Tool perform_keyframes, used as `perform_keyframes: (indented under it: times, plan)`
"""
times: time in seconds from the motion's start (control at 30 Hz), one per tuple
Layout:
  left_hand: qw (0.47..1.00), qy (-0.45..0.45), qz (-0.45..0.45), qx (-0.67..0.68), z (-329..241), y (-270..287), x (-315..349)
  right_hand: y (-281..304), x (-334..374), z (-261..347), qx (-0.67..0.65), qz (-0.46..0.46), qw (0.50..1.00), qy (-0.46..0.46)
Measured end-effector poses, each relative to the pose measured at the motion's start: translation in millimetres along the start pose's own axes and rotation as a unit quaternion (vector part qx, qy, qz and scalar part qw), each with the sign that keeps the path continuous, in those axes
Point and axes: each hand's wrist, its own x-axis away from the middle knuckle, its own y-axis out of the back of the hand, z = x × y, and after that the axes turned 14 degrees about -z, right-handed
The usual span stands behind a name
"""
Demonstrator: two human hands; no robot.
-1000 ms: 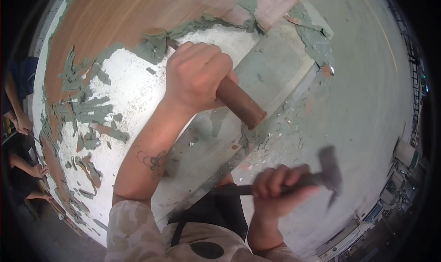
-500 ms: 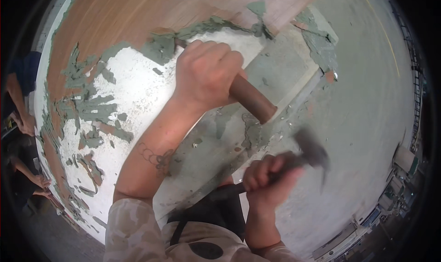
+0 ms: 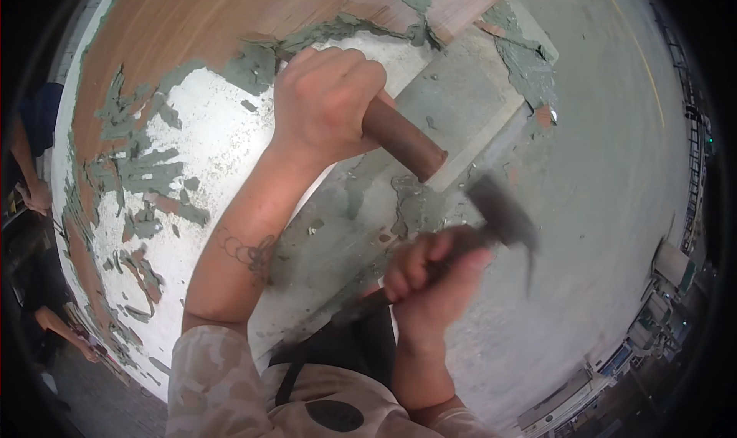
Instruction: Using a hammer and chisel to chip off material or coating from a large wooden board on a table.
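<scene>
My left hand [image 3: 322,104] is closed round a chisel [image 3: 405,142] with a thick brown cylindrical shaft. The shaft's blunt end sticks out toward the lower right; its narrow tip meets the broken edge of the wood-grain sheet [image 3: 207,23], partly hidden by my fist. In my right hand [image 3: 434,284], lower and to the right, is a claw hammer [image 3: 497,208], blurred by motion. The hammer head is below and right of the chisel's blunt end, apart from it. Bare white surface [image 3: 223,131] shows under the sheet, with grey-green flakes [image 3: 146,173] around.
A grey slab [image 3: 461,92] lies right of the white surface, with torn grey-green pieces [image 3: 526,62] at its far end. Grey-green floor [image 3: 606,146] spreads to the right. At the left rim another person's arm [image 3: 27,169] and another hand [image 3: 84,350] show. Equipment [image 3: 652,315] lines the lower right.
My left fist and the chisel sit slightly further left and up in view, as the whole scene has shifted. The hammer has risen a little and moved left, closer to the chisel's end.
</scene>
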Motion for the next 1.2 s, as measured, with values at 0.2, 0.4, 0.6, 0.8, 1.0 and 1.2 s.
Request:
perform_keyframes:
  times: [0.2, 0.4, 0.6, 0.8, 1.0, 1.2]
  plan:
    - [0.998, -0.039, -0.037, 0.024, 10, 4, -1, 33, -29, 19, -0.063, -0.079, 0.993, 0.059]
    - [0.997, -0.039, -0.011, 0.064, -28, 8, 9, 48, -26, 24, -0.028, -0.087, 0.992, 0.088]
    - [0.998, -0.027, -0.046, 0.017, -11, 5, 8, 38, -21, 17, 0.029, 0.01, 0.996, 0.086]
    - [0.996, -0.029, -0.073, 0.048, -13, 10, 7, 36, 2, 38, -0.019, 0.059, 0.991, 0.121]
    - [0.994, -0.004, -0.074, 0.075, -11, 13, 4, 37, 2, 36, -0.002, 0.072, 0.992, 0.104]
    - [0.993, -0.012, -0.083, 0.082, -10, 15, 4, 24, 39, 30, -0.115, 0.008, 0.969, 0.219]
